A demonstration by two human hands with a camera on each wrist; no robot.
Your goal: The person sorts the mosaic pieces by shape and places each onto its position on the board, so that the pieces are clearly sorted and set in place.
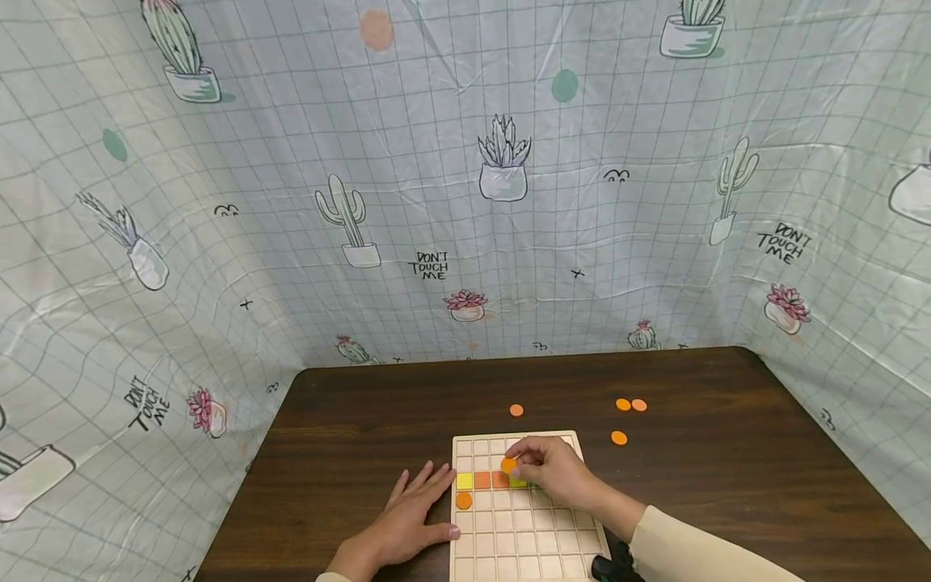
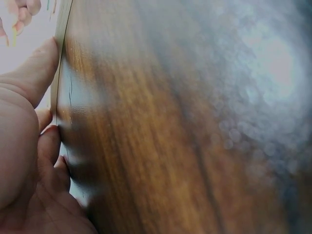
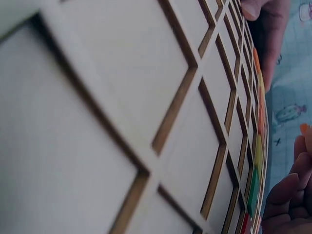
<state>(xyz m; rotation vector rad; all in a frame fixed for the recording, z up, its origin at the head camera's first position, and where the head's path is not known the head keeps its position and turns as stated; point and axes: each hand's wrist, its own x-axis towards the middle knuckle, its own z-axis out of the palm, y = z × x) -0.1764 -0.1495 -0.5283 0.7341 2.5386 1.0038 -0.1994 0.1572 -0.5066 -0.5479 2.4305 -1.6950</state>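
Observation:
A pale wooden grid board (image 1: 483, 544) lies on the table. Across one row run square tiles, among them a yellow tile (image 1: 464, 481), an orange tile (image 1: 482, 480) and a green tile (image 3: 253, 191). One orange disc (image 1: 464, 501) sits in the cell below the yellow tile. Above this row my right hand (image 1: 560, 473) pinches another orange disc (image 1: 508, 466) between thumb and fingers, partly covering the tiles at the right. My left hand (image 1: 403, 521) rests beside the board with fingers spread, its thumb touching the left edge. In the left wrist view, that thumb lies against the board's side (image 2: 61, 44).
Beyond the board lie loose discs: a light orange disc (image 1: 516, 411), an orange disc (image 1: 623, 404) beside a paler disc (image 1: 639, 405), and an orange disc (image 1: 619, 438) nearer. The dark wooden table (image 1: 349, 436) ends at a cactus-print curtain (image 1: 407, 202).

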